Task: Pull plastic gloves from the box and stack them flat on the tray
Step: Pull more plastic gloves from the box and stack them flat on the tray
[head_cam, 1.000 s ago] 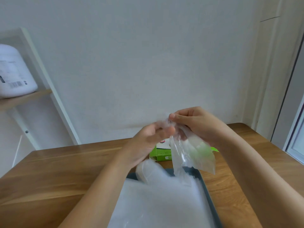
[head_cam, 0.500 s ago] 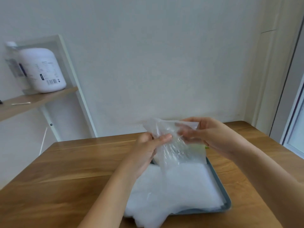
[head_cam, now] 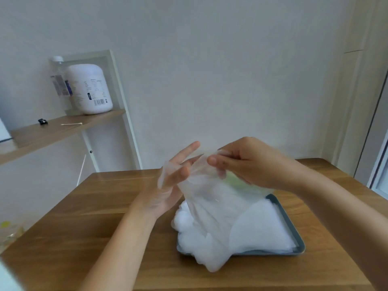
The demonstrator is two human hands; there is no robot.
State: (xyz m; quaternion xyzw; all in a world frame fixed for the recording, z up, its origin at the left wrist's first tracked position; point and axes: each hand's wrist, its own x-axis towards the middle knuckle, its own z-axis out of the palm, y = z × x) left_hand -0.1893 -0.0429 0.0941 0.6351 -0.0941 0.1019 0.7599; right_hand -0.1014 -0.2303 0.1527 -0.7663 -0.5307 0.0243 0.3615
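Clear plastic glove [head_cam: 210,198] held above the tray [head_cam: 295,232].
It is pinched by the right hand [head_cam: 252,164]; the left hand [head_cam: 172,185] is spread open against it.

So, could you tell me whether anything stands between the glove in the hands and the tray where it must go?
Nothing visible does. The right hand pinches the glove above the tray, the left hand touches it, and below lies only the stack of gloves it belongs on.
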